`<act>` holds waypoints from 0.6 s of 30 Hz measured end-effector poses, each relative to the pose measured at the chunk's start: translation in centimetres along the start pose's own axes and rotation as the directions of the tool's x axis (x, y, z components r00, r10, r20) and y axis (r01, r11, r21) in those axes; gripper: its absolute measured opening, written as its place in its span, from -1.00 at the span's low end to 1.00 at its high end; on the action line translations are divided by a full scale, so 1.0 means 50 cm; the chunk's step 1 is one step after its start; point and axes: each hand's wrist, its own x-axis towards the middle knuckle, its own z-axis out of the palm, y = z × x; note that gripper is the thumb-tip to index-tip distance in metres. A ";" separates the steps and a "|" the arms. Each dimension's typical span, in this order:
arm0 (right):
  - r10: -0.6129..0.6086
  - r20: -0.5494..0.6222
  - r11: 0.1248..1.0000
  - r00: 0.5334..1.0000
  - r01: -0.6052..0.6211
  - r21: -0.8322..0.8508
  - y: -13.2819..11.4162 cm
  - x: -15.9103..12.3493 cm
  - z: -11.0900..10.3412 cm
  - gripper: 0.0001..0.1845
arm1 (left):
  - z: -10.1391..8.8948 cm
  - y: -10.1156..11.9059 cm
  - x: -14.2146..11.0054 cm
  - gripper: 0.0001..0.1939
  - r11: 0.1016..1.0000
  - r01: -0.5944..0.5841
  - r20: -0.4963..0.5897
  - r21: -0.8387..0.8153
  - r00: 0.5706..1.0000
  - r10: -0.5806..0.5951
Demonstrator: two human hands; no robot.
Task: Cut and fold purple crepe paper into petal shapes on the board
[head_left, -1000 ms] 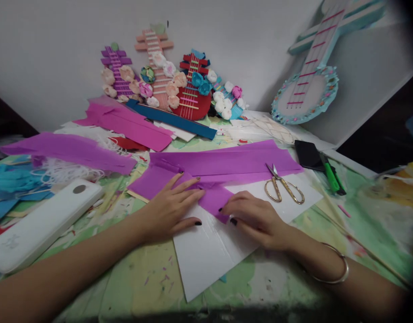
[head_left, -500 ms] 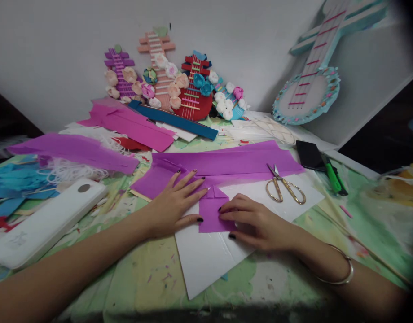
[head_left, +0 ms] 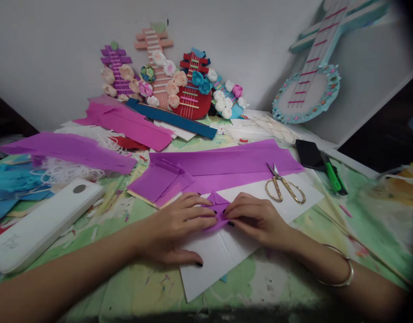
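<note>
Tabletop (head_left: 147, 269), blotchy green, beneath purple paper (head_left: 219, 199), grey wall (head_left: 233, 27) behind

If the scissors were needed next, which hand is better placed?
Probably the right hand: it is nearer the gold-handled scissors; the left hand is farther off, beyond the folded purple paper.

"And here's the small purple paper (head_left: 220, 213), bright and plain-coloured, over the white sheet (head_left: 221, 253)!"
"Folded, too: its far end comes to a point, and a crease runs straight across below that peak."
"Lying flat?"
"Hard to call! Its sides are hidden, and the near edge looks curved and blurred."
</note>
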 end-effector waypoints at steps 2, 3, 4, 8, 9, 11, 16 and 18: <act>0.024 -0.032 0.999 0.999 -0.023 0.032 -0.001 0.000 -0.001 -0.85 | 0.007 0.010 0.005 -0.59 1.000 0.006 -0.073 -0.015 0.997 -0.008; 0.039 -0.030 0.998 0.999 -0.038 0.052 -0.001 0.000 -0.002 -0.85 | 0.011 0.015 0.006 -0.67 1.000 0.017 -0.130 -0.008 0.991 -0.017; 0.054 -0.019 0.996 0.998 -0.052 0.071 -0.002 0.000 -0.003 -0.86 | 0.016 0.018 0.007 -0.71 0.999 0.035 -0.185 -0.002 0.982 -0.035; 0.069 0.052 0.997 0.996 -0.071 0.036 -0.003 -0.003 -0.006 -0.67 | 0.028 0.018 0.006 -0.74 0.988 0.153 -0.259 -0.028 0.953 -0.155; 0.051 0.065 0.999 0.997 -0.051 0.007 -0.003 -0.004 -0.006 -0.59 | 0.029 0.017 0.005 -0.74 0.984 0.175 -0.264 -0.031 0.948 -0.177; -0.019 0.077 0.998 0.997 0.023 -0.051 -0.002 -0.007 -0.005 -0.55 | 0.030 0.014 0.001 -0.75 0.985 0.174 -0.324 -0.011 0.931 -0.169; -0.282 0.006 0.946 0.959 0.280 -0.162 0.006 -0.016 0.001 -0.65 | 0.030 0.013 -0.007 -0.84 0.998 0.069 -0.427 -0.011 0.902 -0.067; -0.316 0.019 0.931 0.949 0.314 -0.187 0.014 -0.018 0.002 -0.68 | 0.030 0.013 -0.009 -0.84 0.998 0.065 -0.395 -0.023 0.916 -0.068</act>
